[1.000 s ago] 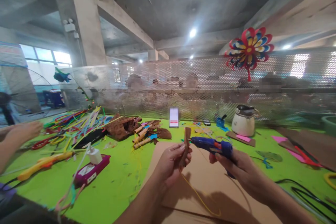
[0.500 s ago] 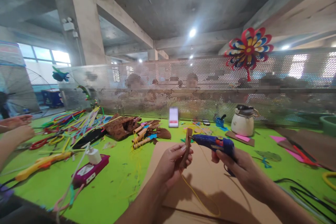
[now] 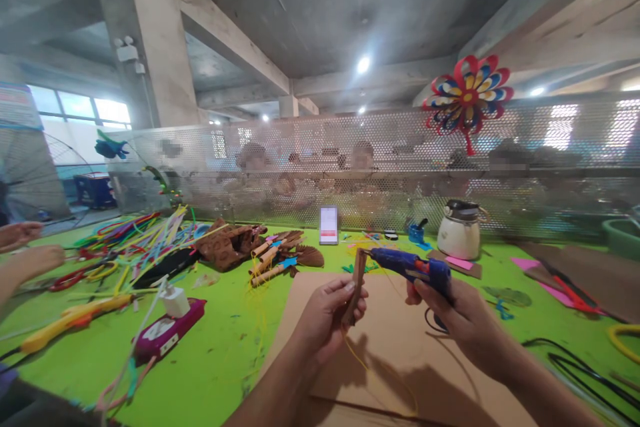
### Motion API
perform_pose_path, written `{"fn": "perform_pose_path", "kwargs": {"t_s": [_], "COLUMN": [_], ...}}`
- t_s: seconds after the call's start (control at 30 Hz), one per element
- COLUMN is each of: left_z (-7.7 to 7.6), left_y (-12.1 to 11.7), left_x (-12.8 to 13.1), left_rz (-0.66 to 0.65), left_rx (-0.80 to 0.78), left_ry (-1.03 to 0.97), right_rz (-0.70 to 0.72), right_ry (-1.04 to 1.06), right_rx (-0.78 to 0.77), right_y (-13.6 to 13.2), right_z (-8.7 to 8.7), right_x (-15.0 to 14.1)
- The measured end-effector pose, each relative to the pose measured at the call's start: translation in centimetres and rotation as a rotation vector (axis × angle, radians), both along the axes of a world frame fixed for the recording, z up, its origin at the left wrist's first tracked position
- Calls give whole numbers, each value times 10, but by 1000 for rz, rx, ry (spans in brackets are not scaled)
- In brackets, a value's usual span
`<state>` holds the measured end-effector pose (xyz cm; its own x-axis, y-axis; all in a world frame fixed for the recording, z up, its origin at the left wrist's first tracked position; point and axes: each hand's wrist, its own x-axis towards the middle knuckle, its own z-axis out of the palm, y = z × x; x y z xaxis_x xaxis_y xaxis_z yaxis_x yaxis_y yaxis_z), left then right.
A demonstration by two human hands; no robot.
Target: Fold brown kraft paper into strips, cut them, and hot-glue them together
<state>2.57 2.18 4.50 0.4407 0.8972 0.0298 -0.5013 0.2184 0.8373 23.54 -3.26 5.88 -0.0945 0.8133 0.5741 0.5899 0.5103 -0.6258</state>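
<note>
Between the fingers and thumb of my left hand a narrow folded brown strip is held upright. A thin yellow string hangs from its lower end. My right hand is wrapped round a blue hot glue gun. The nozzle points left and meets the upper part of the strip, or comes very close; I cannot tell which. Both hands are above a tan cardboard sheet on the green table.
A purple power strip and a yellow glue gun lie left. Brown paper pieces and a phone are behind my hands. A white kettle and red scissors sit right. Another person's hands reach in at far left.
The glue gun's nozzle has shifted slightly up along the strip, and the gun has moved a little right. The strip stays in my left hand. The view has shifted a little.
</note>
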Motion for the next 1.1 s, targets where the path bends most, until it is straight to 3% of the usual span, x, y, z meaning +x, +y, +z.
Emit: {"fn": "perform_pose_path", "kwargs": {"t_s": [0.73, 1.1], "left_z": [2, 0], "left_y": [-1, -2], "left_x": [0, 1], "left_rz": [41, 63], "left_rx": [45, 73], "left_ry": [39, 64], "right_rz": [-36, -156], "right_ry": [-74, -85], "right_rx": [23, 56], "right_y": [-4, -10], "right_z": [3, 8], "right_x": [-2, -9]}}
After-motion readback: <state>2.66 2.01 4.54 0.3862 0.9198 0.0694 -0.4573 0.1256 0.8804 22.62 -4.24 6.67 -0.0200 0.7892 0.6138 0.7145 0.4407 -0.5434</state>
